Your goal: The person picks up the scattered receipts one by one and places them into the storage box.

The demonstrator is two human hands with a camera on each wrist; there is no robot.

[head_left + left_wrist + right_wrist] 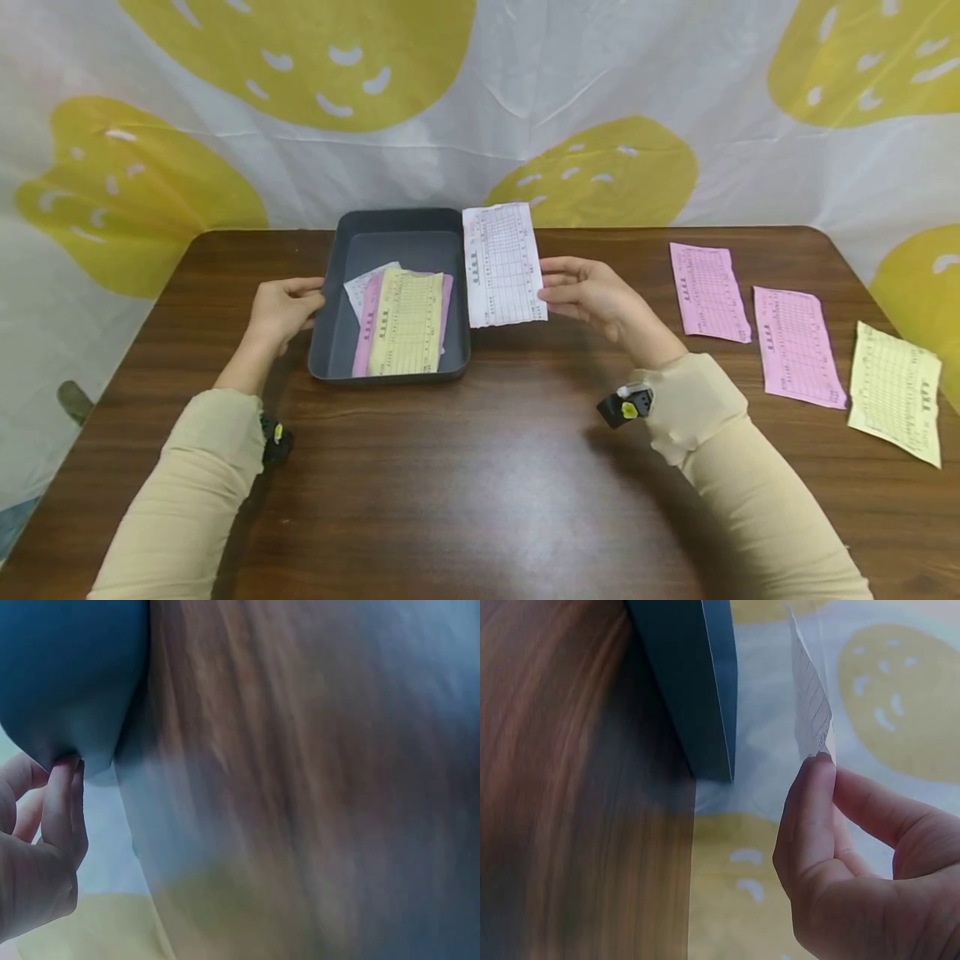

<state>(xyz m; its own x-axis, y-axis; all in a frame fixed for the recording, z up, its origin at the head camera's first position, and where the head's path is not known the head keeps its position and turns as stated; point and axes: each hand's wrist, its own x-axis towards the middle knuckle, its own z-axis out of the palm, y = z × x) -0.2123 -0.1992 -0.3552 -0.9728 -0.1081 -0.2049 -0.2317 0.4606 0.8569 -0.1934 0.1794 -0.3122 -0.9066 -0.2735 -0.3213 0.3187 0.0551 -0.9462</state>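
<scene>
A dark grey rectangular tray (390, 223) sits on the table, with several slips inside: a yellow slip (408, 321) on top, pink and white ones partly hidden beneath. At the tray's left wall, my left hand (283, 312) pinches its edge; in the left wrist view the fingers (64, 802) meet the wall. My right hand (588, 296) pinches a white printed slip (504, 262) by its right edge between thumb and fingers. The slip is held up just right of the tray, near its right rim. From the right wrist, this paper appears nearly edge-on.
Two pink slips (710, 292) (799, 346) and another yellow slip (896, 392) lie spread out on the right of the brown wooden table (480, 467). Behind the table hangs a white curtain (525, 92) with large yellow shapes.
</scene>
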